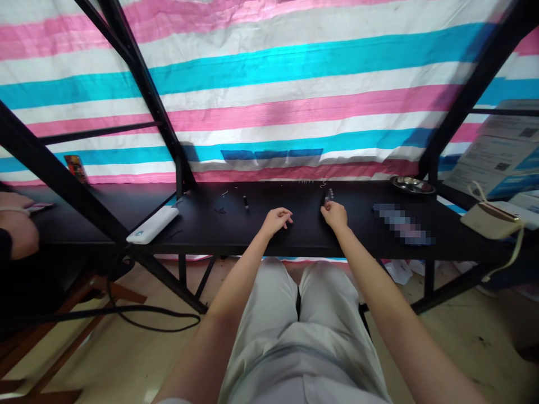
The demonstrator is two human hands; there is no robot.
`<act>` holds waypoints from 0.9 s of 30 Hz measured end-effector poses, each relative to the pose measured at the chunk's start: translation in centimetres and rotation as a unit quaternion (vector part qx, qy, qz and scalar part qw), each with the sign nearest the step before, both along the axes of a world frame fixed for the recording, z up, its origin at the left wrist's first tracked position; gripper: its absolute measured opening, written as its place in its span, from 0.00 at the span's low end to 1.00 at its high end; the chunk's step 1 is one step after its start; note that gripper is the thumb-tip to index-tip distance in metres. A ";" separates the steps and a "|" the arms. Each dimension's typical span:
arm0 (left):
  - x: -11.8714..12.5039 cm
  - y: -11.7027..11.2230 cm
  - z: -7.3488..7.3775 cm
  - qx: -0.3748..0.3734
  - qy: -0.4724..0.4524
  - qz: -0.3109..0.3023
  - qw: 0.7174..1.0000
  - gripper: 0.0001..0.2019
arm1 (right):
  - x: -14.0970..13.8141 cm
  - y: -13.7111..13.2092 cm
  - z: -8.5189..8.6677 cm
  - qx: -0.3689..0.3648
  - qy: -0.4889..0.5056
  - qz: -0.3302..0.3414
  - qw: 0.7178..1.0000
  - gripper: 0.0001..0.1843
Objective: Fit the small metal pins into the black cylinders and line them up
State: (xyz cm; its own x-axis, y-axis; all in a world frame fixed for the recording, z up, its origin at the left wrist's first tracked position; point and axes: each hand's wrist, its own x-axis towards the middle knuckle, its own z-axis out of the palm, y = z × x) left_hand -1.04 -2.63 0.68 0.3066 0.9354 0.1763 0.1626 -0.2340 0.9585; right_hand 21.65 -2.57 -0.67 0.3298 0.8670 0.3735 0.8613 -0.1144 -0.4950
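Note:
My right hand (336,215) rests at the black tabletop (303,196), its fingers closed on a small grey object with a bumpy edge (329,195). Most of that object is hidden by the fingers, so its kind does not show. To its left, my left hand (277,221) hovers over or lies on the table near the front edge, fingers loosely bent and apart, with nothing visible in them. A short dark stick with a pale band (246,202) lies farther left. Beside it are a thin black tangle (220,211) and a curly white scrap (225,193).
A white power strip (153,225) sits at the table's left end by a black metal post (135,67). On the right are a shiny metal dish (412,185), a blurred-out flat item (402,224) and a beige pouch (490,219). Another person's arm (19,224) shows far left.

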 end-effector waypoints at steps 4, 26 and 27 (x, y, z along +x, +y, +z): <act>-0.1 -0.2 0.2 0.006 0.001 -0.004 1.000 0.04 | -0.2 0.1 0.1 -0.017 0.003 -0.010 1.000 0.10; -0.2 0.3 -0.5 0.013 0.008 -0.004 1.000 0.05 | 0.5 -0.3 0.1 -0.068 -0.023 -0.030 0.997 0.13; -0.2 0.3 -0.5 0.013 0.008 -0.004 1.000 0.05 | 0.6 -0.4 0.1 -0.068 -0.022 -0.036 0.997 0.13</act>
State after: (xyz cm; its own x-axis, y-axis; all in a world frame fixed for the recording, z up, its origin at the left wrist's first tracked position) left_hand -1.26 -2.32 0.15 0.3180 0.9277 0.1954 0.1766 -0.2605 0.9492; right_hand 22.25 -2.93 -0.57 0.3796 0.8852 0.2689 0.8687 -0.2411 -0.4327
